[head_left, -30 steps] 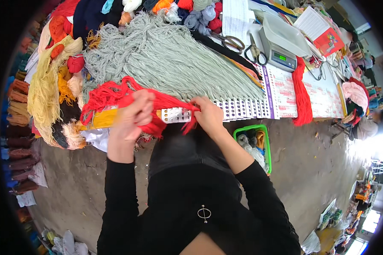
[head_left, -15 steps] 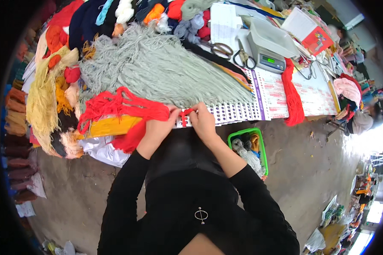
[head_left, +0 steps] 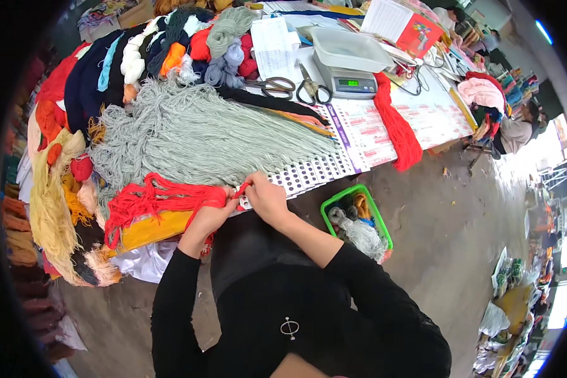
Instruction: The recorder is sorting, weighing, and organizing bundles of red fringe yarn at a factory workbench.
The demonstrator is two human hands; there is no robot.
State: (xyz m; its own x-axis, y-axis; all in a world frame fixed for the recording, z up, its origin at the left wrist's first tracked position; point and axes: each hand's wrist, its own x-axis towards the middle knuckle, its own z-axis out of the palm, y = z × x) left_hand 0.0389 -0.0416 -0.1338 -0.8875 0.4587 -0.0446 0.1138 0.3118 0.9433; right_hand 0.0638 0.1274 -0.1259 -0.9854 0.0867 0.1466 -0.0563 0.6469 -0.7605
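At the table's near edge, my left hand is closed on strands of red yarn, whose loose bundle spreads out to its left. My right hand pinches a short red strand against a white card punched with rows of dark holes. The two hands almost meet there. Beyond them lies a broad fan of grey-green yarn, its tapered ends running along the cards. Under the red bundle shows a strip of yellow yarn. My fingertips partly hide the strand at the holes.
Scissors and darker shears lie behind the grey yarn. Right of them are a digital scale with a clear tray and a red skein hanging over the edge. Below the table stands a green basket of yarn.
The view has shifted, so table and basket sit differently in it. Both hands stay close together at the card's edge; my right hand has drawn nearer to the left one.
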